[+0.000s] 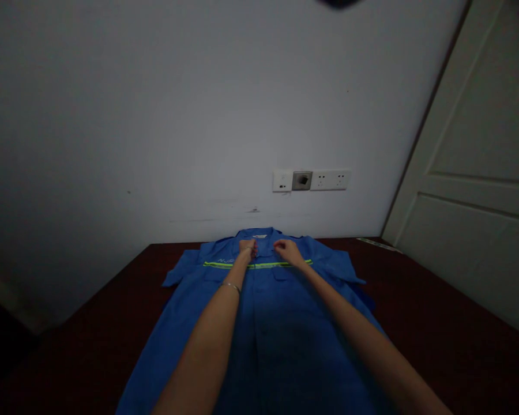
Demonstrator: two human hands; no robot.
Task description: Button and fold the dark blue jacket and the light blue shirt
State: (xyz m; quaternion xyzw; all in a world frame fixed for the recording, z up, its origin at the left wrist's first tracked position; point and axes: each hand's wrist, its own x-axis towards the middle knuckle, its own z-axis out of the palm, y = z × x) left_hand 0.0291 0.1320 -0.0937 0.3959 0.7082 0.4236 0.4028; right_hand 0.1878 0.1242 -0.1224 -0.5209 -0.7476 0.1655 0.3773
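Observation:
A blue short-sleeved work shirt [259,305] lies front up and spread out, its collar [266,245] towards the wall and a yellow-green reflective stripe across the chest. My left hand [248,248], with a thin bracelet on that arm, is closed at the left side of the collar, fingers curled on the cloth. On the right side of the collar, my right hand [288,252] pinches the fabric with thumb and fingertips. Dim light keeps the exact grip of both from showing clearly. My forearms cover parts of the shirt front.
Under the shirt is a dark reddish-brown table [415,305]. Its far edge meets a pale wall [199,115] with sockets [330,180]. A flat narrow strip [378,245] lies at the far right corner, near a white panelled door [471,190].

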